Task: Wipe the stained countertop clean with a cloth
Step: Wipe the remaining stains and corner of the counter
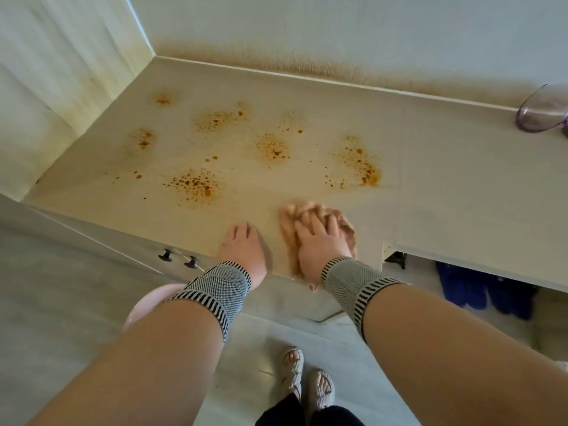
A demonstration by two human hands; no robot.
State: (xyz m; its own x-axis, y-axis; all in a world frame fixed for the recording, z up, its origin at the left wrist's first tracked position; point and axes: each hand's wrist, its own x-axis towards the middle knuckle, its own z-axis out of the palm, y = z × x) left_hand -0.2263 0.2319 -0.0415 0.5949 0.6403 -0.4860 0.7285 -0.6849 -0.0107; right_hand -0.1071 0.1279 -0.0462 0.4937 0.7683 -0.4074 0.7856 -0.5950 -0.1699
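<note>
The right hand (322, 241) lies flat, fingers spread, pressing a crumpled peach-coloured cloth (316, 221) onto the cream countertop (445, 179) near its front edge. The cloth bunches out from under the fingers toward 12 o'clock, and a corner hangs over the edge at 6 o'clock. The left hand (242, 247) rests flat with straight fingers on the counter just beside it, at 9 o'clock. Orange-brown speckled stains (196, 184) spread from 10 to 1 o'clock. A clear purple-tinted bowl (542, 110) sits far off at 2 o'clock.

A purple glass bowl (542, 110) sits far right; two dark cabinet knobs (178, 258) below.
</note>
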